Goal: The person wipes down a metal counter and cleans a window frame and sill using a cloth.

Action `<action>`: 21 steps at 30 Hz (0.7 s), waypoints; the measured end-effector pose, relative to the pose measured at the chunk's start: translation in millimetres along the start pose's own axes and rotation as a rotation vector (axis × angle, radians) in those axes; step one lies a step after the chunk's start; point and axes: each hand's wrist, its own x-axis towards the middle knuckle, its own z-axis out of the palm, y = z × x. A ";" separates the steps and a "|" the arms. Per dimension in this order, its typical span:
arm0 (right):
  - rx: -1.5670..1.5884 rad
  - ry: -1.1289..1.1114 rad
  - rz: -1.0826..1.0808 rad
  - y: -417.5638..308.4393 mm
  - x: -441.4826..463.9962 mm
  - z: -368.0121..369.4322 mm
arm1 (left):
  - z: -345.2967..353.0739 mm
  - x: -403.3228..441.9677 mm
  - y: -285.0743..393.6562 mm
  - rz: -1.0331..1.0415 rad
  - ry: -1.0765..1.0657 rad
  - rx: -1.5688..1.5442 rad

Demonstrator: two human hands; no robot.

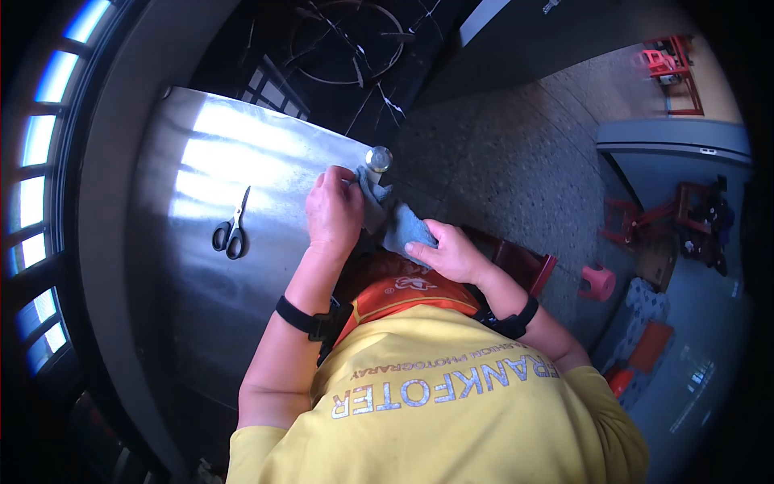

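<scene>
My left hand (pixel 334 210) is closed, its fingers pinching a grey-blue cloth (pixel 375 198) near the corner of a shiny metal tabletop (pixel 177 290). Just beyond those fingertips is a small round, shiny object (pixel 378 158), clear or silvery; I cannot tell whether it is held or stands on the corner. In front of my body, my right hand (pixel 453 252) grips a blue cloth part (pixel 409 230) between thumb and fingers. Whether both hands hold one cloth or two pieces is unclear. Scissors (pixel 232 230) with black handles lie on the metal top, left of my left hand.
A black marbled surface with a round metal ring (pixel 347 81) adjoins the tabletop's far side. Dark red wooden furniture (pixel 524 262) stands close by my right arm. Farther right are a speckled floor (pixel 524 153), a pink stool (pixel 597 282) and red stools. A barred window is at left.
</scene>
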 end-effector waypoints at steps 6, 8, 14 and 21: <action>-0.035 0.014 -0.069 3.9 4.4 -0.8 | 24.8 47.5 4.7 0.452 0.293 -0.069; -0.059 0.008 -0.095 5.9 7.0 -0.1 | 26.0 47.1 3.4 0.488 0.262 0.041; -0.043 0.008 -0.094 0.6 5.0 1.3 | 18.6 16.6 -1.8 0.532 0.199 0.359; -0.030 0.026 -0.107 -1.2 5.9 5.0 | 29.8 -2.5 -0.5 0.416 0.207 0.364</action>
